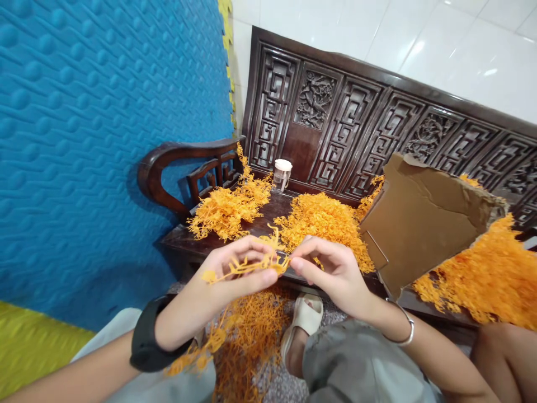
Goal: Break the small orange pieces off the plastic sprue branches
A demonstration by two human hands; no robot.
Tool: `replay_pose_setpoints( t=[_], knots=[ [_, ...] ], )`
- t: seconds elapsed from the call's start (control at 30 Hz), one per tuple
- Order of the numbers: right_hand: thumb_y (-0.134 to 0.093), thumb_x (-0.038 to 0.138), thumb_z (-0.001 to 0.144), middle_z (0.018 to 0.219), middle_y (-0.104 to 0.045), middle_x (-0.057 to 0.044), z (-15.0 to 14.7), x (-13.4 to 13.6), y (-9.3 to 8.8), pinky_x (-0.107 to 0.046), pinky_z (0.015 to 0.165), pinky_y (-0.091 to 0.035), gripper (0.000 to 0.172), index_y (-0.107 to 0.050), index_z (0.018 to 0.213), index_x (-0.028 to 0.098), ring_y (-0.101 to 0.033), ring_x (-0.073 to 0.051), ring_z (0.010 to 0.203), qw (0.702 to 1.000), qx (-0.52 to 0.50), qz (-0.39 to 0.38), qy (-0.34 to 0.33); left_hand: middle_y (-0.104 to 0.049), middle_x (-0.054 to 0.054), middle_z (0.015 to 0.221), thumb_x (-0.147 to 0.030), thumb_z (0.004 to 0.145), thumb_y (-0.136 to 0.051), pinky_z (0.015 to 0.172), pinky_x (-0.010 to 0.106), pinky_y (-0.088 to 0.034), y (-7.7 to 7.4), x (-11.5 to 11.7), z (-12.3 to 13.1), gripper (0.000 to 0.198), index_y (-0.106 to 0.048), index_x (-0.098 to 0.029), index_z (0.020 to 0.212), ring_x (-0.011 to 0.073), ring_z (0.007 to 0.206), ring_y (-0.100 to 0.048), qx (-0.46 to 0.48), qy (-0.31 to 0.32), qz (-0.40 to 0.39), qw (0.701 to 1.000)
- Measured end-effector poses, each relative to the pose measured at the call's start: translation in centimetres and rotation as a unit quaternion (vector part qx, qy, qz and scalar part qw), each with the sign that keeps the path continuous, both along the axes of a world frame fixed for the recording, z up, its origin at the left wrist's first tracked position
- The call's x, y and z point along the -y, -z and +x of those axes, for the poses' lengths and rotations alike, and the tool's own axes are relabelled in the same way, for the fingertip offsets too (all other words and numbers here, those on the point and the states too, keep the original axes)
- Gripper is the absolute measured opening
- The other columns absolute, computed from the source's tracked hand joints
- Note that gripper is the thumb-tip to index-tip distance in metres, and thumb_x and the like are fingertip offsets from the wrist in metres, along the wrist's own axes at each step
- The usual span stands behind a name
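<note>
My left hand point(235, 277) and my right hand point(335, 274) meet at the lower middle of the frame. Between them I hold one orange sprig point(247, 265), a thin, branching plastic piece. My left fingers curl over its stem and the thumb presses up from beneath, so the sprig is clamped there and its tip sticks out to the left of my palm. My right thumb and forefinger pinch its other end, just where the two hands come closest. My other right fingers are loosely bent and a little apart. A black wristband point(146, 336) sits on my left wrist and a silver bangle point(406, 330) on my right.

Behind my hands, across the middle of the frame, runs a dark wooden bench point(377, 117) with a carved back. Heaps of the same orange stuff lie on its seat: a left pile point(226, 210) by the armrest, a middle pile point(325, 221) just above my right hand, and a right pile point(486, 280) at the right edge. A torn cardboard sheet point(419, 218) stands tilted between the middle and right piles. A small jar point(282, 174) with a white lid stands upright near the backrest, between the left and middle piles. Below my hands, a loose orange heap point(247, 341) lies on the floor beside my sandal point(306, 316). A blue foam mat point(104, 140) fills the upper left.
</note>
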State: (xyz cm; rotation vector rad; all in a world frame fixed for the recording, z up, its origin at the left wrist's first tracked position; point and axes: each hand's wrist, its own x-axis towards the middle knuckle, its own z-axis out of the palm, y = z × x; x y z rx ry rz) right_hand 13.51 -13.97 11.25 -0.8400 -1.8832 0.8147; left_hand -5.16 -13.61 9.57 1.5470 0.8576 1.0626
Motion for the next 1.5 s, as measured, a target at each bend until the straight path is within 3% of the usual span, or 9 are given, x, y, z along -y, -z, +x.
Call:
replay_pose_setpoints(
  t=[0.17, 0.3, 0.5, 0.7, 0.87, 1.07, 1.33, 1.5],
  knots=[
    [-0.057, 0.023, 0.080, 0.066, -0.060, -0.001, 0.0, 0.0, 0.1, -0.021, 0.053, -0.042, 0.011, -0.061, 0.074, 0.015, -0.052, -0.008, 0.059, 0.999, 0.025, 0.041, 0.010, -0.055, -0.003, 0.067, -0.029, 0.074, -0.062, 0.061, 0.022, -0.043, -0.3, 0.3, 0.0, 0.013, -0.058, -0.018, 0.068, 0.0111, 0.064, -0.051, -0.089, -0.008, 0.091, 0.992],
    [-0.058, 0.021, 0.079, 0.064, -0.061, -0.001, 0.0, 0.0, 0.2, -0.021, 0.051, -0.042, 0.011, -0.061, 0.071, 0.015, -0.053, -0.008, 0.057, 0.995, 0.050, 0.080, 0.035, -0.059, -0.002, 0.075, -0.027, 0.077, -0.059, 0.067, 0.023, -0.045, -0.3, 0.3, 0.1, 0.010, -0.057, -0.019, 0.072, 0.0128, 0.073, -0.055, -0.072, -0.047, 0.106, 0.991],
    [-0.056, 0.020, 0.080, 0.065, -0.059, -0.001, 0.2, -0.4, 0.6, -0.020, 0.050, -0.042, 0.008, -0.061, 0.076, 0.015, -0.050, -0.007, 0.056, 0.988, 0.079, 0.128, 0.023, -0.061, -0.001, 0.076, -0.028, 0.077, -0.058, 0.065, 0.025, -0.045, 0.1, 0.3, 0.0, 0.011, -0.060, -0.019, 0.074, 0.0147, 0.072, -0.056, -0.102, -0.079, 0.131, 0.983],
    [-0.058, 0.025, 0.078, 0.068, -0.057, -0.001, 0.2, -0.4, 0.7, -0.019, 0.050, -0.043, 0.010, -0.057, 0.077, 0.015, -0.049, -0.007, 0.055, 0.991, 0.098, 0.094, -0.007, -0.060, 0.000, 0.079, -0.024, 0.079, -0.057, 0.070, 0.025, -0.043, 0.5, 0.4, -0.1, 0.008, -0.057, -0.019, 0.074, 0.0140, 0.076, -0.056, -0.116, -0.059, 0.193, 0.973],
    [-0.055, 0.022, 0.079, 0.064, -0.053, 0.000, 0.1, -0.2, 0.8, -0.020, 0.052, -0.041, 0.010, -0.056, 0.073, 0.015, -0.046, -0.007, 0.055, 0.980, 0.152, 0.122, -0.044, -0.060, -0.001, 0.078, -0.020, 0.081, -0.054, 0.071, 0.025, -0.042, 0.5, 0.8, 0.0, 0.008, -0.055, -0.019, 0.073, 0.0138, 0.076, -0.055, -0.137, -0.044, 0.245, 0.959],
    [-0.047, 0.022, 0.084, 0.059, -0.049, 0.001, 0.3, -0.2, 0.7, -0.021, 0.056, -0.038, 0.016, -0.055, 0.071, 0.015, -0.043, -0.008, 0.056, 0.960, 0.219, 0.156, -0.081, -0.057, 0.001, 0.079, -0.026, 0.085, -0.046, 0.070, 0.026, -0.042, 0.3, 1.2, 0.3, 0.011, -0.053, -0.019, 0.079, 0.0154, 0.077, -0.052, -0.213, -0.001, 0.222, 0.951],
    [-0.047, 0.019, 0.076, 0.055, -0.040, 0.005, 0.5, -0.1, 1.6, -0.023, 0.055, -0.030, 0.016, -0.043, 0.061, 0.018, -0.032, -0.008, 0.051, 0.936, 0.266, 0.202, -0.110, -0.053, 0.000, 0.071, -0.027, 0.086, -0.042, 0.061, 0.022, -0.039, 0.8, 1.3, 0.4, 0.018, -0.045, -0.019, 0.070, 0.0140, 0.067, -0.050, -0.277, 0.070, 0.216, 0.934],
    [-0.046, 0.020, 0.079, 0.056, -0.042, 0.005, 0.1, -0.4, 2.4, -0.021, 0.058, -0.031, 0.018, -0.044, 0.061, 0.017, -0.033, -0.007, 0.052, 0.934, 0.295, 0.156, -0.127, -0.055, 0.000, 0.070, -0.026, 0.080, -0.049, 0.058, 0.024, -0.040, 1.6, 0.5, 0.4, 0.014, -0.050, -0.019, 0.068, 0.0153, 0.064, -0.050, -0.310, 0.086, 0.229, 0.919]
  ],
)
